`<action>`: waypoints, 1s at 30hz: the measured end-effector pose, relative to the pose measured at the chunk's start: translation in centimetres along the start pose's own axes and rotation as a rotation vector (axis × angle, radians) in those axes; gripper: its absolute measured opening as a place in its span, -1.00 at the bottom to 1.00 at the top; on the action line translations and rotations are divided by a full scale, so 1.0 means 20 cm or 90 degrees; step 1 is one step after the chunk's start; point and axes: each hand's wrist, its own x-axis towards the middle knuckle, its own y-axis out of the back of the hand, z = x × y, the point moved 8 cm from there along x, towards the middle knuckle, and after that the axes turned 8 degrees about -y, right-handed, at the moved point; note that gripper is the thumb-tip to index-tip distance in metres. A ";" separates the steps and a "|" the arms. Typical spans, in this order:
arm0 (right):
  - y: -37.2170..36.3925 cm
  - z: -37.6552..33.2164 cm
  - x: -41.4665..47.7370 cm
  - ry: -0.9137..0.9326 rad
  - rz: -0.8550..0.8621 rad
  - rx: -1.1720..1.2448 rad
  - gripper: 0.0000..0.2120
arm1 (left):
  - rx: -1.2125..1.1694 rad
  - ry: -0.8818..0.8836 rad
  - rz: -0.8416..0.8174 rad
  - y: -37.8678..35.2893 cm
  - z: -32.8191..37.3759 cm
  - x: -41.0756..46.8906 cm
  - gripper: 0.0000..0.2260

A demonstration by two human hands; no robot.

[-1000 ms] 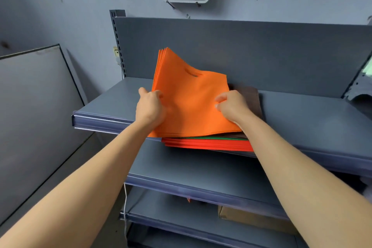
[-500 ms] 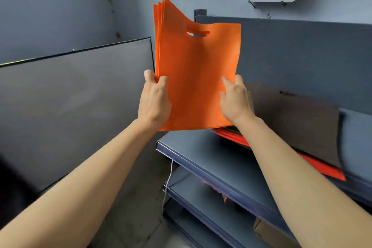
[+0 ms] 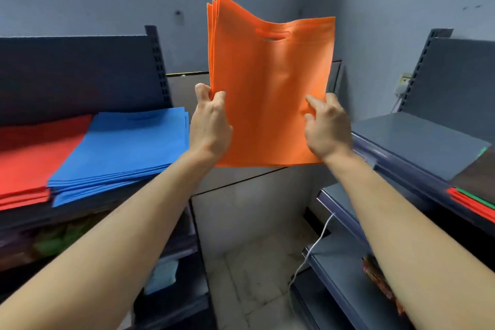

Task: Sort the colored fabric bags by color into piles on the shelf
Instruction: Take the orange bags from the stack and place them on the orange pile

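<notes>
I hold a stack of several orange fabric bags (image 3: 270, 94) upright in mid-air between two shelves. My left hand (image 3: 211, 126) grips its lower left edge and my right hand (image 3: 326, 128) grips its lower right edge. On the left shelf (image 3: 80, 64) lie a pile of blue bags (image 3: 126, 150) and, further left, a pile of red bags (image 3: 32, 158). At the right edge, the right shelf (image 3: 417, 139) carries a mixed stack with red and green edges (image 3: 471, 201) under a dark brown bag (image 3: 479, 177).
A grey panel (image 3: 241, 195) leans in the corner between the shelves. A white cord (image 3: 313, 246) hangs beside the right shelf's lower boards. Lower left shelves hold blurred coloured items (image 3: 53, 241). Tiled floor (image 3: 254, 276) shows below.
I have lifted the orange stack off the right shelf's mixed pile and swung it leftward with my view; the left shelf with blue and red piles has come into sight.
</notes>
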 end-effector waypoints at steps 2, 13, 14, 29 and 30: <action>-0.10 -0.24 -0.06 0.033 -0.012 0.027 -0.65 | 0.021 0.029 0.025 0.18 -0.19 -0.05 -0.55; -0.51 -1.39 -0.43 0.156 -0.076 0.105 -0.69 | 0.126 0.127 0.103 1.06 -1.10 -0.34 -0.50; -0.55 -1.49 -0.48 0.165 -0.081 0.111 -0.70 | 0.137 0.134 0.110 1.13 -1.17 -0.38 -0.50; -1.10 -2.72 -0.96 0.342 -0.229 0.268 -0.65 | 0.297 0.345 0.189 1.94 -2.05 -0.85 -0.54; -1.13 -2.79 -0.98 0.353 -0.237 0.282 -0.66 | 0.310 0.359 0.195 1.98 -2.09 -0.86 -0.54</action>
